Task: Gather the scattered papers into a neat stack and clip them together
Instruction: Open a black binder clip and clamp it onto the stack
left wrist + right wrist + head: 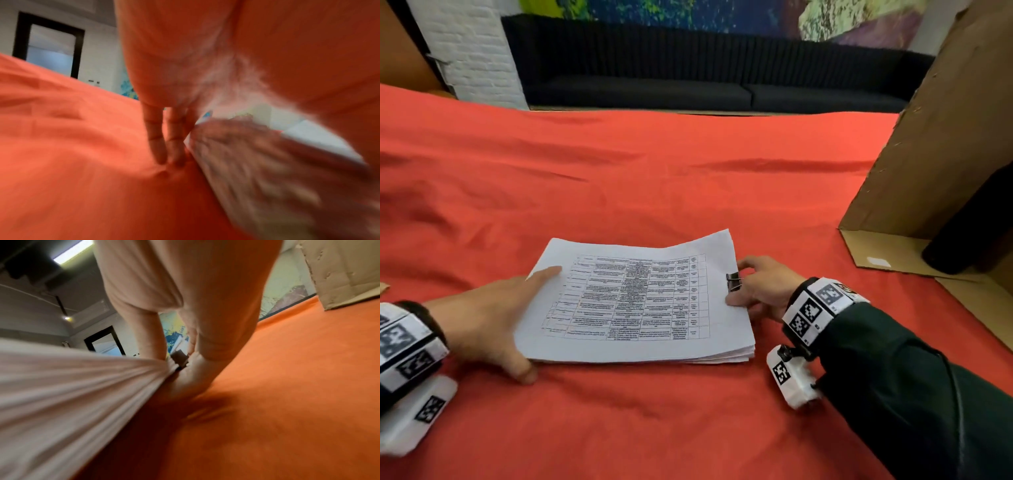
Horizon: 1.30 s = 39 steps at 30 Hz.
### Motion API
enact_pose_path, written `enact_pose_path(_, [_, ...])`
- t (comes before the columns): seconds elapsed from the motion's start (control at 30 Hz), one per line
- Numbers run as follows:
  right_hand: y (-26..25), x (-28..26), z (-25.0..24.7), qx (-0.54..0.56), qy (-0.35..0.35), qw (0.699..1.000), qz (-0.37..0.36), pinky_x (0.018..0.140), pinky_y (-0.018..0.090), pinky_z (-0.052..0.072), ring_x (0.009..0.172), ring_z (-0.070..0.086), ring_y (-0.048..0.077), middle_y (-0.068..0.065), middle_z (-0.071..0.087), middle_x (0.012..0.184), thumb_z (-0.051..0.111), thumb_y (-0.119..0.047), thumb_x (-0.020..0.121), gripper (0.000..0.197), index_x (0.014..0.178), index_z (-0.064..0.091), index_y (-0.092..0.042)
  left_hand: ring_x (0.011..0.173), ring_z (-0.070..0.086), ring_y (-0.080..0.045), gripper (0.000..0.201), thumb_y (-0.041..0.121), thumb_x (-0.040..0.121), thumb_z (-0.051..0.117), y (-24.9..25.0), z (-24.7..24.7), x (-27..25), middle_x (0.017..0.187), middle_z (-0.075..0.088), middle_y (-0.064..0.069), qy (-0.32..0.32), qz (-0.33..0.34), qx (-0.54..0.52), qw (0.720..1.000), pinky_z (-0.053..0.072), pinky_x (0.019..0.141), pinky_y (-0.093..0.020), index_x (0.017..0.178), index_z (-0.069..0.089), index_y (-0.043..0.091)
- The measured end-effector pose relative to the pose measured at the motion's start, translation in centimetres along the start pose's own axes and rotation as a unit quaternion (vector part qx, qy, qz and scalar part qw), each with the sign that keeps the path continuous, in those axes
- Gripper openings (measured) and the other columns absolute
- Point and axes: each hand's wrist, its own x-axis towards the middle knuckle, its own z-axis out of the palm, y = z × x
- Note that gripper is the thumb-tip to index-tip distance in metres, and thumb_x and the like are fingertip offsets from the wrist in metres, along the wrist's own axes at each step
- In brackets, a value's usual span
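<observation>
Because the binder clip (734, 281) sits only on the right-hand edge of the paper stack (637, 301), at mid-frame in the head view, the main risk I see is a shallow bite: if its mouth has not caught the lowest sheets, they may slide free as soon as the stack is lifted. The stack lies flat on the red-covered surface (688, 171), its lower right corner fanned a little, so the edges are not quite flush. The right hand (760, 286) has its fingers curled around the clip, thumb resting on the top sheet; a careless release could let the clip twist or crease the paper. The left hand (482, 322) lies flat and relaxed along the stack's left edge, fingers straight, bracing it; should it let go early, the pile may skid on the wrinkled cloth.

The top sheet carries a printed table, upside down to the viewer and too small to read. The wrist bands show black-and-white square marker patterns, probably tracking tags. A cardboard box (928, 154) stands at the upper right, with no legible label.
</observation>
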Motion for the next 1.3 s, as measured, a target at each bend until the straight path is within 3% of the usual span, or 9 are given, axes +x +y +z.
enact_pose_path(0.17, [-4.9, -2.7, -0.8, -0.081, 0.006, 0.98, -0.182, 0.057, 0.041, 0.061, 0.072, 0.065, 0.022, 0.008, 0.06, 0.093, 0.068, 0.024, 0.074, 0.057, 0.118, 0.058, -0.011, 0.157, 0.009, -0.026, 0.18, 0.105, 0.012, 0.058, 2.3, -5.8, 0.6, 0.169, 0.004, -0.004, 0.135, 0.05, 0.033, 0.989, 0.014, 0.127, -0.039, 0.159, -0.013, 0.029])
enact_pose_path(0.3, [-10.7, -5.4, -1.3, -0.171, -0.042, 0.939, -0.296, 0.054, 0.036, 0.055, 0.059, 0.06, 0.011, 0.007, 0.058, 0.091, 0.07, 0.027, 0.071, 0.06, 0.119, 0.057, -0.007, 0.15, 0.03, -0.01, 0.155, 0.094, 0.031, 0.071, 5.0, -12.0, 2.3, 0.163, 0.03, 0.007, 0.218, 0.172, -0.144, 0.95, 0.022, 0.126, -0.035, 0.16, 0.022, 0.023])
enact_pose_path(0.4, [-13.4, -6.8, -2.0, -0.174, -0.044, 0.924, -0.338, 0.056, 0.032, 0.053, 0.06, 0.061, 0.005, 0.004, 0.063, 0.095, 0.07, 0.026, 0.073, 0.06, 0.121, 0.062, -0.01, 0.1, 0.072, -0.017, 0.087, 0.073, 0.048, 0.085, 6.2, -13.5, 2.8, 0.114, 0.077, -0.004, 0.131, 0.201, -0.271, 0.932, 0.055, 0.098, -0.053, 0.112, 0.074, 0.015])
enact_pose_path(0.47, [-13.6, -7.1, -2.9, -0.106, -0.021, 0.929, -0.355, 0.064, 0.035, 0.056, 0.07, 0.066, 0.006, 0.004, 0.068, 0.1, 0.078, 0.016, 0.072, 0.062, 0.121, 0.066, -0.019, 0.077, 0.07, -0.025, 0.077, 0.065, 0.045, 0.093, 6.1, -13.1, 3.0, 0.094, 0.078, -0.02, 0.141, 0.182, -0.37, 0.9, 0.061, 0.083, -0.052, 0.086, 0.077, 0.002])
enact_pose_path(0.63, [-7.6, -5.9, -2.8, 0.134, -0.083, 0.962, -0.225, 0.082, 0.048, 0.061, 0.087, 0.073, 0.028, 0.012, 0.072, 0.109, 0.101, -0.037, 0.04, 0.081, 0.113, 0.07, -0.021, 0.087, 0.072, -0.037, 0.08, 0.037, 0.044, 0.101, 5.7, -10.6, 2.1, 0.111, 0.072, -0.03, 0.125, 0.116, -0.632, 0.756, 0.058, 0.084, -0.055, 0.107, 0.073, -0.005])
enact_pose_path(0.87, [-2.0, -4.4, 6.1, 0.166, 0.008, 0.982, -0.093, 0.067, 0.045, 0.064, 0.076, 0.076, 0.031, 0.024, 0.075, 0.101, 0.06, -0.003, 0.098, 0.022, 0.119, 0.06, 0.005, 0.092, 0.075, -0.035, 0.057, 0.037, 0.083, 0.076, 6.0, -3.7, 3.8, 0.111, 0.074, -0.02, 0.034, -0.07, -0.764, 0.641, 0.058, 0.084, -0.052, 0.127, 0.065, 0.002])
enact_pose_path(0.97, [-1.2, -3.1, 4.2, 0.096, 0.068, 0.991, -0.06, 0.055, 0.036, 0.06, 0.06, 0.073, 0.025, 0.019, 0.075, 0.084, 0.066, -0.011, 0.097, 0.019, 0.104, 0.063, 0.006, 0.102, 0.073, -0.036, 0.04, 0.03, 0.101, 0.055, 8.1, -0.1, 1.5, 0.119, 0.073, -0.022, -0.037, -0.091, -0.768, 0.633, 0.055, 0.093, -0.052, 0.126, 0.065, 0.0])
enact_pose_path(1.07, [-0.1, -2.1, 3.5, 0.041, 0.101, 0.994, -0.021, 0.079, 0.052, 0.062, 0.073, 0.073, 0.031, 0.019, 0.075, 0.087, 0.069, -0.012, 0.094, 0.021, 0.101, 0.067, 0.008, 0.116, 0.068, -0.036, 0.035, 0.016, 0.101, 0.052, 9.6, 2.9, -0.3, 0.124, 0.071, -0.021, -0.085, -0.082, -0.767, 0.631, 0.056, 0.097, -0.048, 0.13, 0.063, 0.0])
enact_pose_path(1.3, [2.6, -3.8, 3.7, 0.062, -0.077, 0.995, 0.021, 0.101, 0.053, 0.053, 0.107, 0.072, 0.038, 0.018, 0.075, 0.113, 0.067, 0.001, 0.089, 0.031, 0.12, 0.066, 0.002, 0.087, 0.073, -0.029, 0.024, 0.011, 0.105, 0.05, 10.6, 5.3, -2.5, 0.11, 0.077, -0.017, -0.056, -0.127, -0.775, 0.617, 0.065, 0.065, -0.037, 0.121, 0.067, 0.003])
